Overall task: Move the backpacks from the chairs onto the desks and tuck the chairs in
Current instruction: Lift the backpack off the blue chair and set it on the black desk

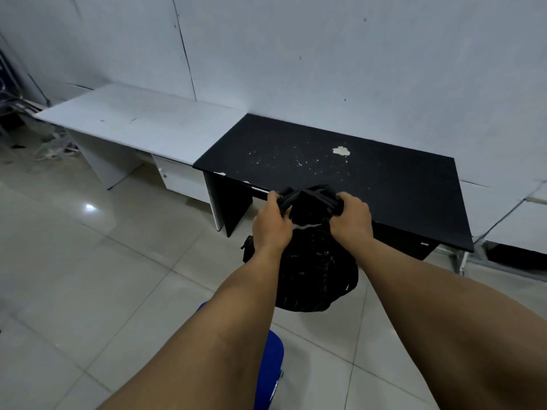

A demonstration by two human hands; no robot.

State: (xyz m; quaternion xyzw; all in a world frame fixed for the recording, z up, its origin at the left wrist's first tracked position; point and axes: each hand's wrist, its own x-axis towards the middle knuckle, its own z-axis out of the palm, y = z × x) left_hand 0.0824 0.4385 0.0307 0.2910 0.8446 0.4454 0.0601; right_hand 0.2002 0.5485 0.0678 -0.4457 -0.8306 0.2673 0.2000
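black fabric backpack (316,261) hangs in the air in front of a black desk (340,179), gripped from above by a person's two bare hands. left hand (273,223) is closed around the dark straps (307,196) at the top left of the bag, right hand (352,217) is clamped on the same bundle of straps at the top right, both forearms reaching forward from the bottom of the frame. the bag's top is level with the desk's near edge, while its body droops below that edge, clear of the tiled floor (88,261) and not resting on the desktop. the black desktop carries pale chips and flecks where the surface has worn, the largest patch (341,151) toward the back. a white desk (139,122) stands touching it on the left, both set against a pale panelled wall (296,54), with a white drawer unit (180,179) under the white desk. a blue chair (268,359) shows in part between the forearms at the bottom of the frame, well short of the desks. loose cables (44,149) lie on the floor at far left, beyond the end of the white desk. a bright ceiling light reflects off one tile.
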